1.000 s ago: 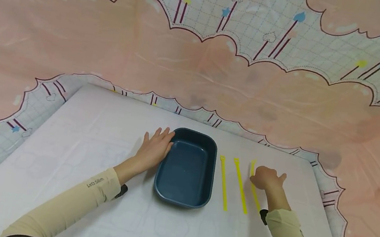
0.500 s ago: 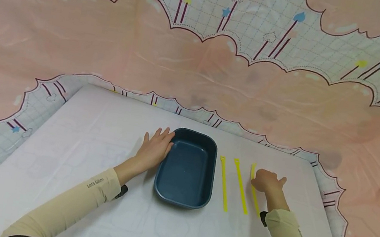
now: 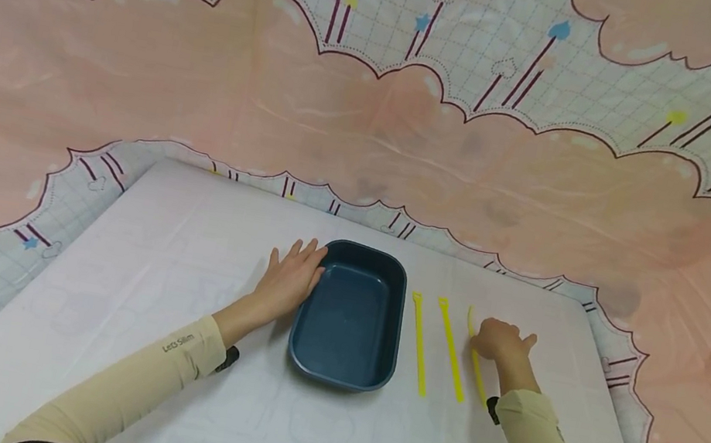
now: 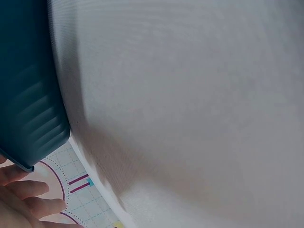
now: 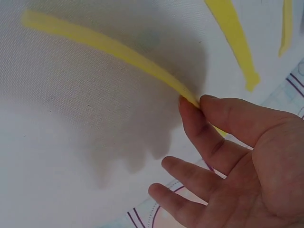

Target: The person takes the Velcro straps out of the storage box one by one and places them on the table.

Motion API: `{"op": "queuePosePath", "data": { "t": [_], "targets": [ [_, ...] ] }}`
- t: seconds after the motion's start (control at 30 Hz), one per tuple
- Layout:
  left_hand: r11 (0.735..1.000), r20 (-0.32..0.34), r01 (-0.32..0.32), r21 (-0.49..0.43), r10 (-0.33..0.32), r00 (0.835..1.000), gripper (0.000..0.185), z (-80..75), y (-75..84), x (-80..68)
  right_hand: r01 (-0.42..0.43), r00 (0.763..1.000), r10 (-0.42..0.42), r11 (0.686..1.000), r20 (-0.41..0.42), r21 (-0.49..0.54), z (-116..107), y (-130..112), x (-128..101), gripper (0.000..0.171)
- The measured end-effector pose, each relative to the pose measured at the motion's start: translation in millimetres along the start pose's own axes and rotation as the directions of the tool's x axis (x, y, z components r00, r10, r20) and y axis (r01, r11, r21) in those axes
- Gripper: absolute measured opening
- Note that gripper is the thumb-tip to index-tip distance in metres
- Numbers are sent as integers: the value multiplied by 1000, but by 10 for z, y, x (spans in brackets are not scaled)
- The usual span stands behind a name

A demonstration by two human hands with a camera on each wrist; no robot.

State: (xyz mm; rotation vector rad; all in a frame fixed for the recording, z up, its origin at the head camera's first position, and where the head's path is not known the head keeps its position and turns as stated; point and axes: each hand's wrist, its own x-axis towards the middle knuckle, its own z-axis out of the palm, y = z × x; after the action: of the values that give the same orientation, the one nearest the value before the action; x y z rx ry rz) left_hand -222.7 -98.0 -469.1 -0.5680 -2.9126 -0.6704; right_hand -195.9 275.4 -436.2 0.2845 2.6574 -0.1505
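Note:
A dark blue rectangular container (image 3: 347,330) stands on the white table. My left hand (image 3: 291,278) rests against its left rim with the fingers spread and fairly straight; in the left wrist view those fingers (image 4: 33,190) lie by the rim's corner. My right hand (image 3: 502,340) pinches a flat yellow cable tie (image 5: 118,50) between thumb and index finger, its other fingers loosely bent. The strip bows in the grip, its long end reaching past the fingertips. Two similar yellow ties, one nearer the container (image 3: 419,346) and one in the middle (image 3: 450,351), lie side by side.
White cloth covers the table (image 3: 157,392), with faint print showing through. Behind and around it hangs a patterned curtain (image 3: 371,130) in peach and pale blue, close to the table's far edge.
The rightmost yellow tie, flat a moment ago, now bends and turns slightly in my right hand's pinch. My left hand and the container have stayed put.

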Motion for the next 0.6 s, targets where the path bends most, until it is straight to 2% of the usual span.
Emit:
{"op": "queuePosePath", "data": {
  "t": [0.37, 0.6],
  "targets": [
    [1000, 10, 9, 6, -9, 1000, 42, -6, 6, 14, -47, 999, 47, 999, 5, -7, -37, -19, -31, 40],
    [1000, 10, 15, 4, -15, 1000, 42, 1, 6, 15, -48, 999, 48, 999, 8, -11, -39, -15, -25, 42]
  ]
}}
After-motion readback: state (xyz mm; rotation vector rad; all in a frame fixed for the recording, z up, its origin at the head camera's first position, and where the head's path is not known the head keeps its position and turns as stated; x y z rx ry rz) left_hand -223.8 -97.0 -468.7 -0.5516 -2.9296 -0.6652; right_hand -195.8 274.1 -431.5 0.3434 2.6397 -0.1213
